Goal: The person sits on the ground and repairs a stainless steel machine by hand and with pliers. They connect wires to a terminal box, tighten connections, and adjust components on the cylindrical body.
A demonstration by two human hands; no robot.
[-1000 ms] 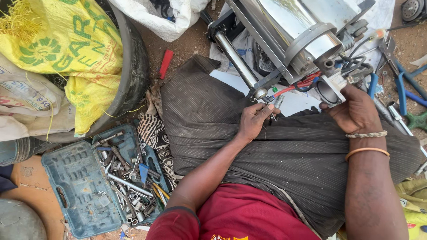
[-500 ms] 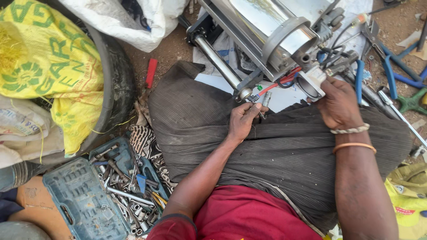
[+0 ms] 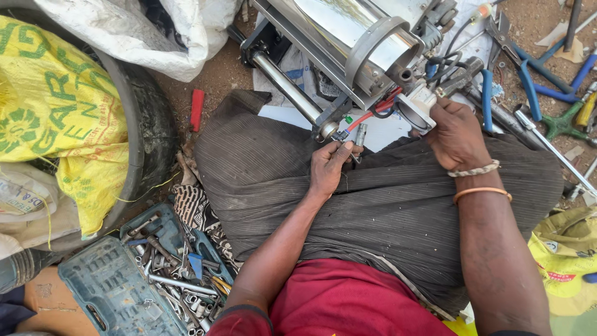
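Note:
A shiny metal cylinder machine [image 3: 354, 43] on a grey frame lies on the ground beyond my lap, which is covered by a dark striped cloth [image 3: 267, 168]. My left hand [image 3: 328, 167] pinches a small metal connector [image 3: 359, 134] at the end of a red wire [image 3: 373, 112], just below the frame's round rod end. My right hand [image 3: 457, 134] grips a white ring-shaped part [image 3: 418, 112] with black hoses at the machine's end. Two bracelets sit on that wrist.
An open blue tool case [image 3: 118, 292] full of sockets and wrenches lies at the lower left. A tyre [image 3: 149, 130] holding a yellow sack [image 3: 56, 118] stands left. Blue-handled pliers [image 3: 535, 87], a green cross wrench [image 3: 563, 124] and rods lie at the right.
The view has shifted, so the machine and my hands sit higher in frame. My left hand stays on the connector by the red wire; my right hand stays on the white part.

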